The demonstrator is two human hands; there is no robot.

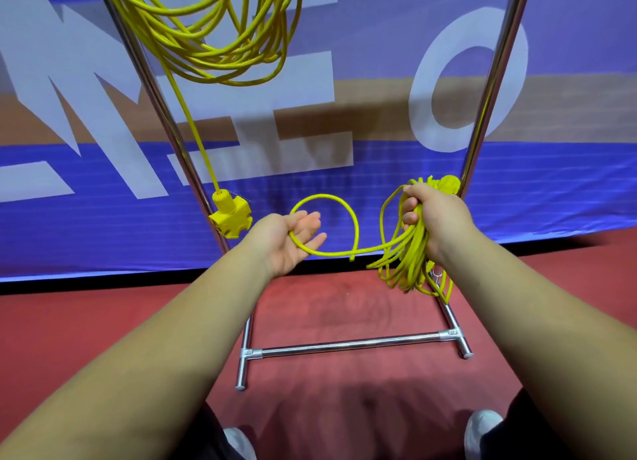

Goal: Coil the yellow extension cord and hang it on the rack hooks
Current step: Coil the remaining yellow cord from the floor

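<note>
Hands are held before the rack point(348, 344): the right hand point(436, 215) grips the gathered yellow extension cord point(410, 249), fingers curled round it, while the left hand point(293, 240) lies open, palm up, one loose loop point(324, 195) across it. Coiling looks nearly finished; next, that loop likely joins the bundle, then goes up. Strands hang uneven, thin and springy.

The single wide camera on my head looks forward and down, close along my forearms point(193, 321), facing the shiny chrome tubular rack point(348, 344) on the red floor point(103, 321)
</note>
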